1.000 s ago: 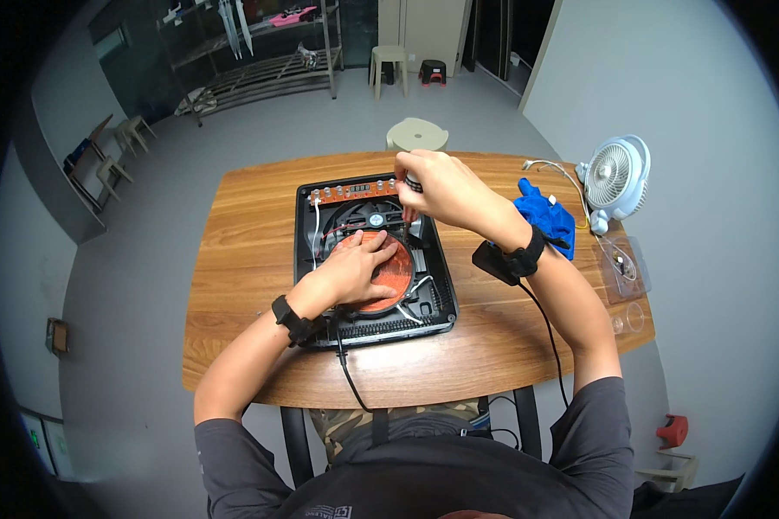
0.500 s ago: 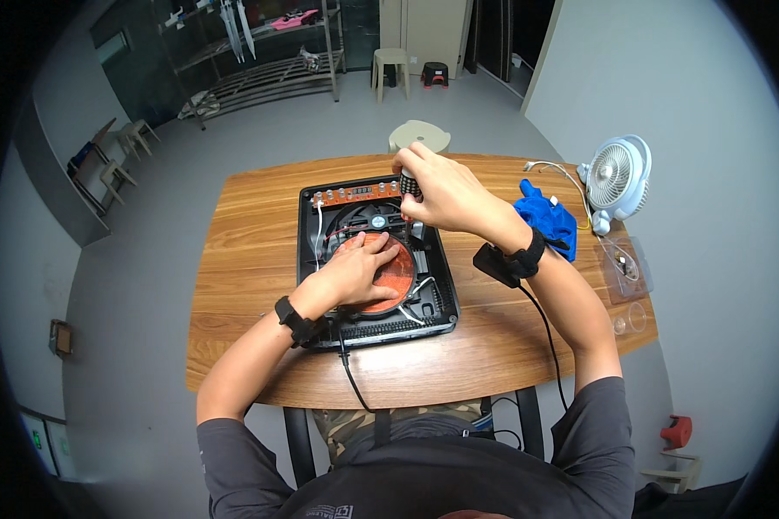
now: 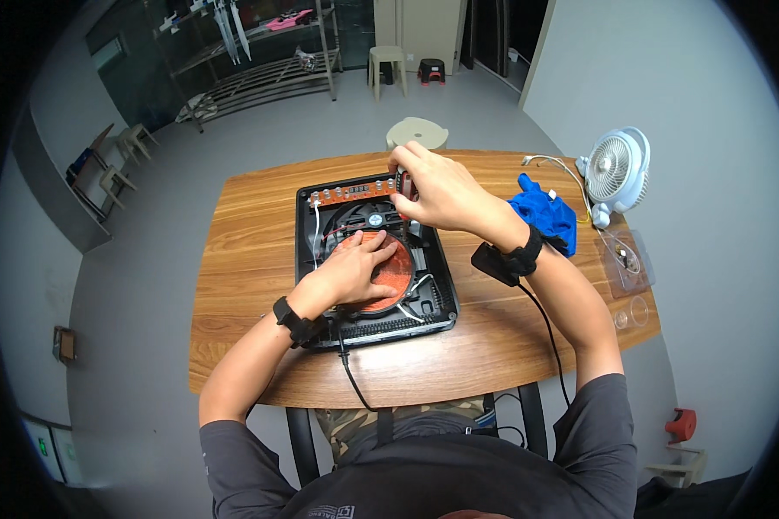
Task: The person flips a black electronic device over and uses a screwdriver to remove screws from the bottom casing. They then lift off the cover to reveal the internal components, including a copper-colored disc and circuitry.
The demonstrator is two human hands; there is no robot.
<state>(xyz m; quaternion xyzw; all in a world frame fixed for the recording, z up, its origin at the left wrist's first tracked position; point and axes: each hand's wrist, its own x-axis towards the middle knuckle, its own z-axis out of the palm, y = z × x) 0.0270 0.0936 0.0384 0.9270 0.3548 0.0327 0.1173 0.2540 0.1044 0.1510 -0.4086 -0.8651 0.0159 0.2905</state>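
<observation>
An induction cooker with its top off (image 3: 441,298) lies on the table before me, its inside showing. My left hand (image 3: 355,266) rests on the round orange coil (image 3: 395,275), fingers spread, gripping nothing. Beyond it, over the cooker's far right part, my right hand (image 3: 437,186) is closed round the dark and red handle of a screwdriver (image 3: 406,184). The screwdriver stands about upright; most of its shaft and its tip are hard to make out. A black cooling fan (image 3: 355,216) sits beyond the coil, and an orange circuit board (image 3: 342,193) runs along the far edge.
On the wooden table (image 3: 242,285), a blue cloth (image 3: 544,214) lies to the right. Past it stand a light blue fan (image 3: 616,173) and a clear plastic box (image 3: 627,264). A black power cord (image 3: 349,374) leaves the cooker toward me. A stool (image 3: 417,131) stands behind the table.
My right hand has turned a little round the screwdriver, so more red shows on its handle. My left hand stays on the coil. The whole view has shifted slightly.
</observation>
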